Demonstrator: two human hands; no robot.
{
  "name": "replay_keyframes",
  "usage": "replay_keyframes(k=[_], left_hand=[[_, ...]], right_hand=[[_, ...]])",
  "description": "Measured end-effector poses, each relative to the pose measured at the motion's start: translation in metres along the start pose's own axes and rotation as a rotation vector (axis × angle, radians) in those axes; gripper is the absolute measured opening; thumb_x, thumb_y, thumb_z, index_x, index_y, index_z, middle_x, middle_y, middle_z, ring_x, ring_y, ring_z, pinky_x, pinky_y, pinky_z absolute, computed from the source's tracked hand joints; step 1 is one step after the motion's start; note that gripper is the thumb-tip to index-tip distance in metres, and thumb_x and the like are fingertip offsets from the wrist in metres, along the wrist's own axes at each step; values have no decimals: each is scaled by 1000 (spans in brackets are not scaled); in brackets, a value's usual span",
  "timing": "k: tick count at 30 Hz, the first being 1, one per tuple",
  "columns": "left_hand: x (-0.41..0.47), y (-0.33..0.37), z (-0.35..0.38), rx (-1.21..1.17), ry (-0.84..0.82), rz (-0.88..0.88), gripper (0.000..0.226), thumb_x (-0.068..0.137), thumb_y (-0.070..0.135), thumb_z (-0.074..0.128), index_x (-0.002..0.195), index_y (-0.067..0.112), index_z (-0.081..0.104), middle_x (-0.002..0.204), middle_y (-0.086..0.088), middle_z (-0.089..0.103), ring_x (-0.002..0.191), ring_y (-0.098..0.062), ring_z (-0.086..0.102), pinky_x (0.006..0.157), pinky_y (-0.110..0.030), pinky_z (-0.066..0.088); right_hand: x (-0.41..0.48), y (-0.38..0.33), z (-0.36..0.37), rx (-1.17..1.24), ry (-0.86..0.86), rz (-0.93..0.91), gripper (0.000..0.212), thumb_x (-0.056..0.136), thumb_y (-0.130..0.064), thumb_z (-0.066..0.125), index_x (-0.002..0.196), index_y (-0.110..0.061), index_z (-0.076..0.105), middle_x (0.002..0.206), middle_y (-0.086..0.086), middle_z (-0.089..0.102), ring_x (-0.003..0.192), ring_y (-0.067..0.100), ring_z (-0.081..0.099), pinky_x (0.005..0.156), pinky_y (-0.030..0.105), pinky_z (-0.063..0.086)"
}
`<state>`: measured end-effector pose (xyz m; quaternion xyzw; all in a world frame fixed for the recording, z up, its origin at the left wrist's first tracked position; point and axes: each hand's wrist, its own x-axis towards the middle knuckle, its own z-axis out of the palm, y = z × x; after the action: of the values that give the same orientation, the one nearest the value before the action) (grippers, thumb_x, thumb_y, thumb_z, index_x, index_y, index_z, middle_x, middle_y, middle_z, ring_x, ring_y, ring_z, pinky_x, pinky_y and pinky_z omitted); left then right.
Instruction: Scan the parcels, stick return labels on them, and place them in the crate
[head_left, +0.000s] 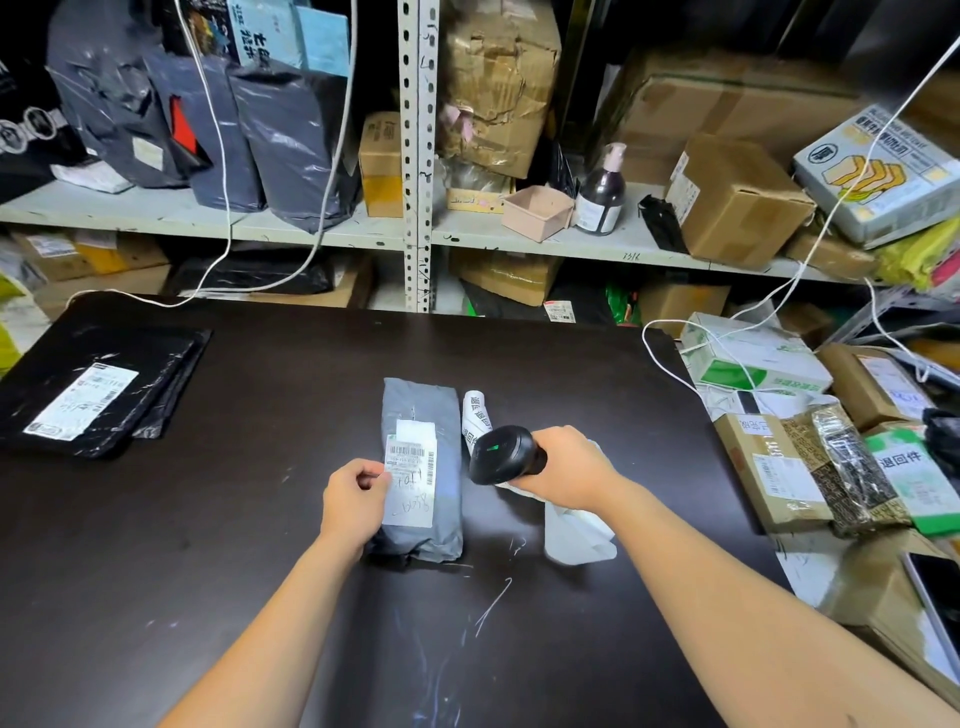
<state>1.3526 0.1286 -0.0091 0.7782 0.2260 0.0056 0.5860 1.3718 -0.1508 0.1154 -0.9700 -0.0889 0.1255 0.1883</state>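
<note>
At the far left of the dark brown worktop lies a flat black plastic mailer bag with a white shipping label, well apart from the hands; it looks to be waiting its turn, and I cannot tell whether it has been scanned.

In the middle lies the grey plastic mailer parcel, lengthwise away from the person, its white barcode label face up. The left hand rests on the parcel's left edge, fingers curled closed onto the near corner of that label, pinning the parcel down.

Just right of the parcel, a white roll of printed return labels sits on the worktop, partly unrolled. No such label shows on the grey parcel, so sticking seems still to come.

The right hand is closed around the handle of a black handheld barcode scanner, its head turned toward the parcel's label. The step in hand is most likely the scan.

At the far right, a heap of parcels includes a green-and-white label like those on the roll, suggesting some are finished. No crate is clearly visible.
</note>
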Motion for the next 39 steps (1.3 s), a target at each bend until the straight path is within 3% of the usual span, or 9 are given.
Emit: replay_keyframes(k=[7, 11, 15, 21, 26, 29, 32, 35, 39], left_hand=[[1, -2, 0, 19, 8, -11, 13, 93, 12, 66, 84, 21, 70, 85, -4, 70, 72, -16, 60, 57, -25, 48], [1, -1, 0, 37, 10, -8, 13, 93, 13, 67, 84, 21, 70, 85, -3, 71, 73, -16, 60, 59, -24, 47], [-1, 1, -1, 41, 17, -14, 13, 93, 13, 68, 84, 22, 70, 83, -1, 70, 74, -16, 61, 62, -26, 48], [-7, 7, -1, 48, 21, -16, 14, 93, 12, 68, 83, 21, 69, 83, 0, 70, 74, -14, 62, 66, -24, 46], [-15, 13, -1, 86, 49, -35, 7, 93, 15, 67, 88, 19, 68, 85, -1, 70, 79, -19, 64, 64, -24, 45], [-23, 19, -1, 212, 82, -13, 10, 92, 19, 67, 101, 16, 66, 91, -3, 67, 87, -23, 64, 66, -29, 45], [-33, 26, 4, 407, 178, 62, 25, 90, 18, 67, 114, 15, 63, 106, -8, 58, 99, -29, 58, 79, -40, 49], [-41, 34, 14, 501, 214, 152, 26, 89, 13, 66, 114, 11, 65, 109, -12, 53, 108, -32, 52, 85, -47, 50], [-46, 44, 30, 512, 174, 163, 26, 89, 12, 64, 115, 9, 66, 111, -10, 51, 110, -31, 51, 87, -45, 50]], right_hand=[[-4, -1, -9, 31, -9, -9, 30, 77, -50, 76, 68, -31, 55, 68, -10, 63, 63, 9, 55, 59, 31, 45], [-2, -5, -11, 29, -5, -7, 24, 81, -43, 72, 77, -21, 63, 74, -5, 68, 72, 19, 63, 65, 35, 52], [-3, -1, -12, 78, 8, 23, 16, 77, -41, 70, 82, -27, 64, 78, -9, 68, 79, 16, 63, 72, 35, 53], [-18, 36, 3, 357, 165, 233, 9, 73, -21, 64, 76, -20, 56, 71, -6, 61, 63, 13, 50, 58, 29, 41], [-27, 84, 19, 358, 351, 484, 18, 79, -13, 72, 84, -15, 55, 90, 7, 65, 80, 26, 56, 59, 30, 38], [-34, 110, 30, 315, 348, 676, 25, 81, -17, 75, 97, -13, 56, 107, 15, 64, 94, 34, 59, 76, 35, 46], [-41, 128, 42, 247, 284, 807, 33, 82, -32, 79, 102, -16, 58, 107, 8, 67, 102, 31, 61, 90, 39, 47], [-46, 137, 51, 178, 238, 838, 42, 80, -45, 81, 108, -22, 61, 110, 4, 69, 113, 29, 60, 94, 39, 38], [-49, 142, 59, 157, 208, 825, 48, 76, -48, 84, 110, -24, 60, 112, 3, 71, 114, 28, 60, 94, 38, 38]])
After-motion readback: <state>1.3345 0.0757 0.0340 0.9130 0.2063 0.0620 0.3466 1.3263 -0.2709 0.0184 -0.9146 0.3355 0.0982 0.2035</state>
